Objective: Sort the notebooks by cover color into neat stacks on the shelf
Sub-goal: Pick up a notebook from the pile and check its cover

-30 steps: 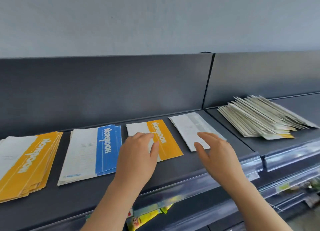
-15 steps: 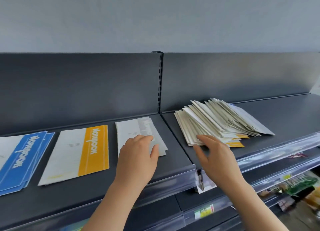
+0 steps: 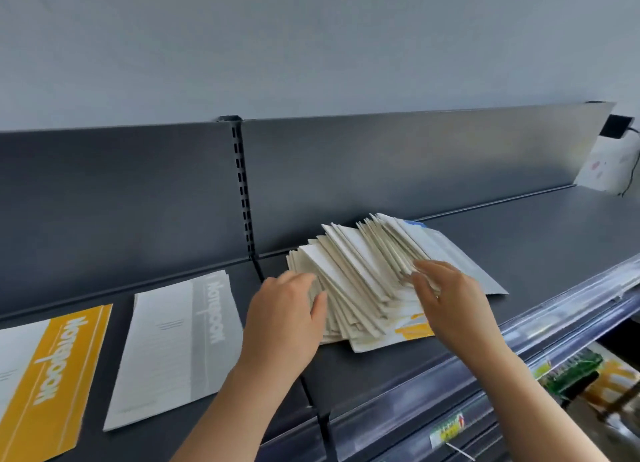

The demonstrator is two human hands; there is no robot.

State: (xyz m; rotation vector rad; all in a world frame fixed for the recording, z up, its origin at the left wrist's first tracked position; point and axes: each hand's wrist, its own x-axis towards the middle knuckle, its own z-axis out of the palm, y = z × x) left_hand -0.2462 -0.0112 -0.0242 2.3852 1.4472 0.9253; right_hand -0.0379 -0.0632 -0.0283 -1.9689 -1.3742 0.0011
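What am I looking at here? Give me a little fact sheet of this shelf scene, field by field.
Setting: dark shelf
Unsorted: fanned pile of notebooks, mostly pale backs up, bits of yellow and blue showing
Left hand: at the pile's left edge; grip unclear
Right hand: fingers resting on top of the pile
Laid out left of the pile: grey notebook, then yellow notebook, lying apart

- Your only view comes from the camera on your head, looking forward and down onto the dark shelf (image 3: 519, 247).
- The grey wall (image 3: 311, 46) fills the upper part of the frame.
- The camera is close: your left hand (image 3: 284, 319) and right hand (image 3: 453, 302) come in from the bottom edge and meet the fanned notebook pile (image 3: 356, 281) at centre.
- The wide lens slants the front rail (image 3: 571, 299).
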